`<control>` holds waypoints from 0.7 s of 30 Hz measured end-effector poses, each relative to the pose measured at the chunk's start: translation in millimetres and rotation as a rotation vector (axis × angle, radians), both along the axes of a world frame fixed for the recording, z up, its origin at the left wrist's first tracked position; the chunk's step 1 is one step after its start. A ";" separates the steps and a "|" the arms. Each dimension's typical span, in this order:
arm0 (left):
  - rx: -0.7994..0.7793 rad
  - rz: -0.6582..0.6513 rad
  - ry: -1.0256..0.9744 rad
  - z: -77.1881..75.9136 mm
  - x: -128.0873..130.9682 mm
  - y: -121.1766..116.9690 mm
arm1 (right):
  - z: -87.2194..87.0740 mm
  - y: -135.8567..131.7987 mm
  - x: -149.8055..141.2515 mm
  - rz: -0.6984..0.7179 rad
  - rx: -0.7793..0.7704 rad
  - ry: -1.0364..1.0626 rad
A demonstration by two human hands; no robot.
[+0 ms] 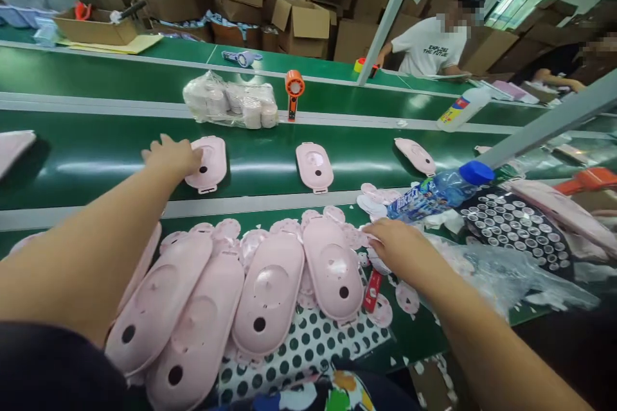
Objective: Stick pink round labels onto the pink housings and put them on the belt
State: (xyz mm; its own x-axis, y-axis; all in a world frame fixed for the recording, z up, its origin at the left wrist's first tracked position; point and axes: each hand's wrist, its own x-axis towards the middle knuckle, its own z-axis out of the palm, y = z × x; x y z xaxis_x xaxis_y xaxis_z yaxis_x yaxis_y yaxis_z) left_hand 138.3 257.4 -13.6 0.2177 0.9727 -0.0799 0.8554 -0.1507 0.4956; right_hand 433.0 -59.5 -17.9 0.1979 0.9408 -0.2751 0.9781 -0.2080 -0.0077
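Note:
My left hand (pixel 171 157) reaches over the green belt with its fingers apart, touching the left edge of a pink plastic cover (pixel 212 164) that lies flat there. My right hand (pixel 398 244) is low over the near bench, fingers drawn together beside a pile of small pink discs (pixel 354 236); what they grip, if anything, is hidden. Between my arms, several long pink covers with a dark round spot, one of them a front cover (pixel 332 270), lean in a row on the discs. A small red item (pixel 372 291) lies just below my right hand.
More pink covers (pixel 314 167) lie along the belt (pixel 260 173). Beyond are a bagged bundle of white parts (pixel 231 101) and an orange handheld fan (pixel 293 93). A blue-capped bottle (pixel 434 192) and a black sheet of round stickers (pixel 518 228) are at right. A co-worker (pixel 429 45) stands across.

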 end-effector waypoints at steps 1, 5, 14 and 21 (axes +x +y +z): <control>0.038 -0.036 0.058 5.4 6.7 -7.5 | -7.0 8.8 -1.1 -0.004 0.019 -0.001; 0.011 -0.367 0.174 14.3 47.4 -73.8 | -26.8 36.9 -3.0 -0.029 0.036 0.022; -0.176 -0.765 0.319 -10.2 117.1 -187.9 | -29.9 30.6 0.9 -0.057 0.072 0.085; -0.221 -0.677 0.180 -9.9 117.1 -180.9 | -19.9 22.9 5.8 -0.175 0.241 0.136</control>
